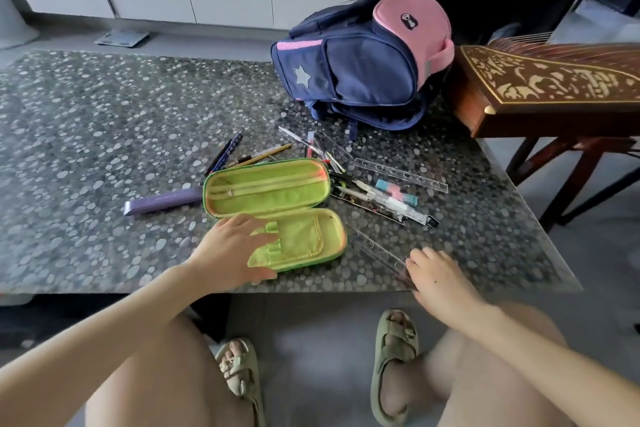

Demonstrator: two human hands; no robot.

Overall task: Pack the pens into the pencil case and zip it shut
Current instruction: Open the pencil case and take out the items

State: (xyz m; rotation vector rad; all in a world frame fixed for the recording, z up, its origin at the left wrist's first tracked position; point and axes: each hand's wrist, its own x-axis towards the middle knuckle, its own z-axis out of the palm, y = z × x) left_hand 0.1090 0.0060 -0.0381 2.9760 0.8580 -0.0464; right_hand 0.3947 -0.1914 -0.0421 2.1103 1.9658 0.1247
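Observation:
A green pencil case (277, 194) lies unzipped and spread flat near the table's front edge, both halves facing up and holding no pens. My left hand (235, 250) rests flat on the left end of its near half, fingers spread. Loose pens and pencils (367, 198) lie scattered behind and to the right of the case, with dark pens (225, 152) at its far left corner. My right hand (436, 274) touches the end of a clear ruler (377, 253) at the table's front edge; its fingers curl down on the ruler.
A purple flat box (162, 202) lies left of the case. A second clear ruler (401, 174) and a pink-blue eraser (394, 191) sit right of the pens. A navy-pink backpack (363, 59) stands behind, on the pebble-patterned table (104, 135). A carved wooden instrument (547, 87) stands at the right.

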